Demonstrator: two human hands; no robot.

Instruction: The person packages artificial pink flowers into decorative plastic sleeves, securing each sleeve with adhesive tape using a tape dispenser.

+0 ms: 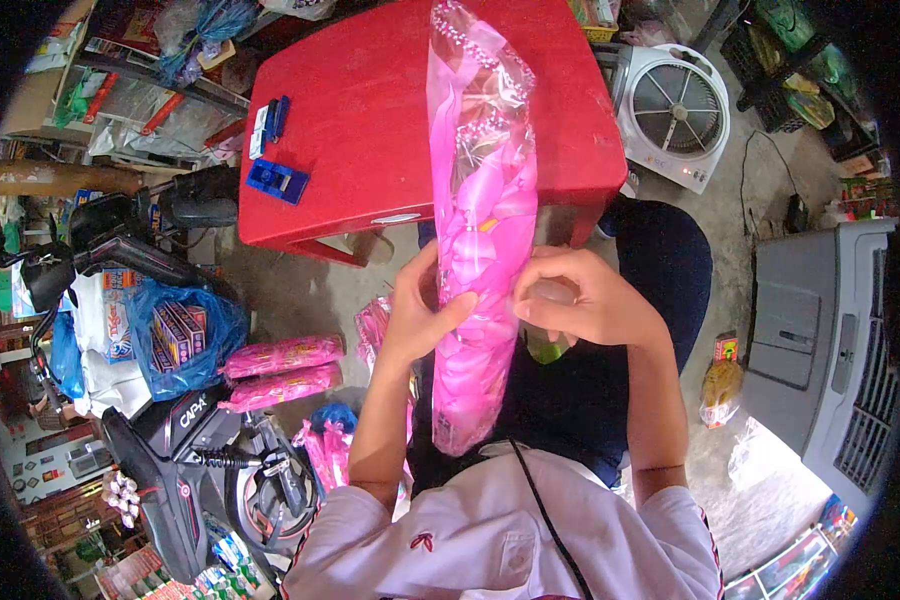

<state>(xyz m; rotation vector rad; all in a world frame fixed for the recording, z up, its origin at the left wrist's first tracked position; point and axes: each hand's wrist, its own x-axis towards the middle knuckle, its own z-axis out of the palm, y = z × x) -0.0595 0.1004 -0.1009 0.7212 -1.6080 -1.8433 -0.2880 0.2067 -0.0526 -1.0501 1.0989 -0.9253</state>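
Note:
A long pink bundle [483,240] in a clear plastic sleeve stretches from my lap up over the near edge of the red table. Its upper end is mostly see-through, with white-dotted trim inside. My left hand [422,310] grips the bundle's left side, thumb across the front and the other fingers hidden behind. At the right edge, my right hand [580,298] is curled, with thumb and forefinger pinching the plastic there. What exactly lies between those fingertips is too small to make out.
On the red table [360,120] lie a blue tape-like item [277,181] and small blue and white objects. Similar pink packages [285,372] lie to my left near a motorbike [180,470]. A fan [677,110] stands right of the table; a large grey appliance [810,340] is farther right.

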